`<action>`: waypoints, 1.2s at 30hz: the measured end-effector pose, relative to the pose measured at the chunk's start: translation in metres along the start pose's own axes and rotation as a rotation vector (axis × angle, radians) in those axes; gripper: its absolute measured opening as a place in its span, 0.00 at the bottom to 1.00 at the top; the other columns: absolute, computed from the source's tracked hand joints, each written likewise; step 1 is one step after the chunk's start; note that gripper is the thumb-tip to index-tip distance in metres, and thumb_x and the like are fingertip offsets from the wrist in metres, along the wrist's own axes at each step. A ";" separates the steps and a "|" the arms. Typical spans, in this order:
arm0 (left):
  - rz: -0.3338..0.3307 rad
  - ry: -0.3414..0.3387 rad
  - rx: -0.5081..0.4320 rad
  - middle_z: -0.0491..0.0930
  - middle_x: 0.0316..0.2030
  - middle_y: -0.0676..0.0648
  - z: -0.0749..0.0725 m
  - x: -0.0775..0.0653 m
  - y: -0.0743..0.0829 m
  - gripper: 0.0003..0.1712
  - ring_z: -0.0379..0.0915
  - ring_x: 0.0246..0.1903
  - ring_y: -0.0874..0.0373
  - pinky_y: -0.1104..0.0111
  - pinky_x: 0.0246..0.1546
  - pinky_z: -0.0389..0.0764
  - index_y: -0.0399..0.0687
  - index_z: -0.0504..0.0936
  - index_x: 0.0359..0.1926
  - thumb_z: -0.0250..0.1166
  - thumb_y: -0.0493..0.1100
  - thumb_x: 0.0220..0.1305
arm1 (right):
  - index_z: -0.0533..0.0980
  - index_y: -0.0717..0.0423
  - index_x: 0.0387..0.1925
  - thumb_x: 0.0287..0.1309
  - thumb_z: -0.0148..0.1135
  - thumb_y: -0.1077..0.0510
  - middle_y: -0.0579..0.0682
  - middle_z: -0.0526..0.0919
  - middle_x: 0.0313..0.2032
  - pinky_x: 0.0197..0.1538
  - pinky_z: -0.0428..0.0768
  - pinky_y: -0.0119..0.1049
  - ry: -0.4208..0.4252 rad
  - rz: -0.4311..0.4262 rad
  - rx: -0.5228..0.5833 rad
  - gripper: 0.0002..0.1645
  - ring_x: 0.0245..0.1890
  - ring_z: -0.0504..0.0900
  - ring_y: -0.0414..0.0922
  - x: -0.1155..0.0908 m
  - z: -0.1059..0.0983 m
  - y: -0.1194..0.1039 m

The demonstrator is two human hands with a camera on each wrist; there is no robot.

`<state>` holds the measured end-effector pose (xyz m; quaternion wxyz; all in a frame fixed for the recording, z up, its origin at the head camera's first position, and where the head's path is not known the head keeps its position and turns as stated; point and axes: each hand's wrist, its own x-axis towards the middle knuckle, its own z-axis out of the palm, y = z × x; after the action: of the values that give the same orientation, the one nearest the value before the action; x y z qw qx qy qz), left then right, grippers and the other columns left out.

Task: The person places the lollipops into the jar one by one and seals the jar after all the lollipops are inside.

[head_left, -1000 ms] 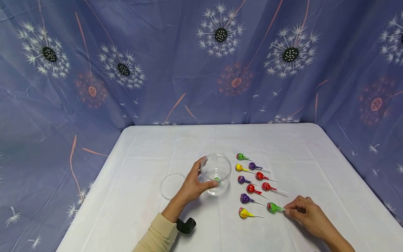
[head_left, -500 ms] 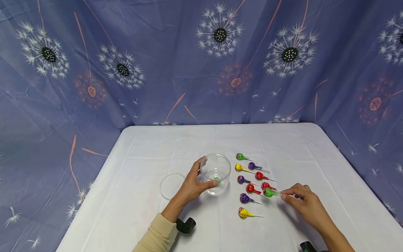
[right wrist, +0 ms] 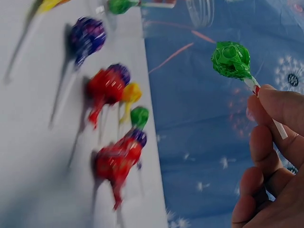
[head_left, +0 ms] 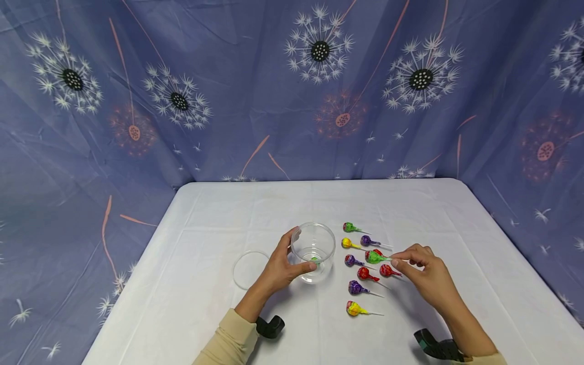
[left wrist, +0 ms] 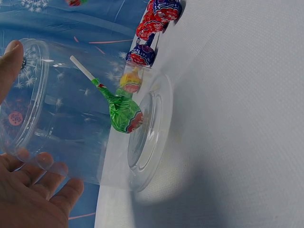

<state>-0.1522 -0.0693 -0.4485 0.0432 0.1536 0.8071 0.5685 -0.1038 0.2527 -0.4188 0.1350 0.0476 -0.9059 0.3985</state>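
My left hand (head_left: pixel 279 267) grips a clear plastic jar (head_left: pixel 326 257) that stands upright on the table, thumb on the near side and fingers round the far left. Inside the jar leans a green-wrapped lollipop (left wrist: pixel 124 114), its white stick pointing up. My right hand (head_left: pixel 426 278) pinches another green lollipop (head_left: pixel 375 257) by its stick between thumb and fingertips. That lollipop hangs above the table, right of the jar, and partly covers a red one in the head view. In the right wrist view its green head (right wrist: pixel 232 59) points away from my thumb.
Several lollipops lie right of the jar, among them a yellow one (head_left: pixel 355 308), a purple one (head_left: pixel 357 288) and a red one (head_left: pixel 365 274). A thin clear ring, perhaps a lid (head_left: pixel 234 268), lies left of the jar. The white table (head_left: pixel 219 208) ends at a patterned blue curtain (head_left: pixel 255 101).
My right hand has raised the green lollipop from the near right of the group and carried it up and leftward over the others. My left hand and the jar have stayed put.
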 end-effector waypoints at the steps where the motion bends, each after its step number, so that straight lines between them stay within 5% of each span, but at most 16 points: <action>1: -0.001 0.000 0.000 0.59 0.69 0.48 0.000 0.000 0.000 0.55 0.57 0.68 0.48 0.54 0.68 0.62 0.54 0.53 0.71 0.75 0.53 0.46 | 0.85 0.48 0.35 0.57 0.64 0.53 0.37 0.78 0.28 0.39 0.63 0.28 -0.003 0.001 0.005 0.07 0.37 0.65 0.33 0.002 0.001 -0.003; 21: 0.010 0.003 -0.020 0.60 0.68 0.43 0.000 0.000 -0.001 0.54 0.57 0.67 0.43 0.51 0.68 0.60 0.53 0.54 0.70 0.75 0.52 0.46 | 0.84 0.48 0.35 0.57 0.64 0.50 0.42 0.76 0.29 0.43 0.64 0.39 -0.051 -0.035 0.116 0.09 0.40 0.64 0.37 0.045 0.021 -0.058; 36: -0.002 -0.005 -0.033 0.60 0.68 0.40 0.000 0.001 -0.004 0.55 0.58 0.67 0.43 0.50 0.69 0.59 0.53 0.53 0.71 0.75 0.53 0.46 | 0.85 0.48 0.32 0.55 0.66 0.51 0.41 0.75 0.27 0.37 0.64 0.34 -0.096 -0.143 0.120 0.07 0.37 0.65 0.45 0.067 0.048 -0.086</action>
<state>-0.1543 -0.0706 -0.4522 0.0483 0.1536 0.7976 0.5813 -0.1613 0.1606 -0.3697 0.1163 0.1392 -0.8802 0.4386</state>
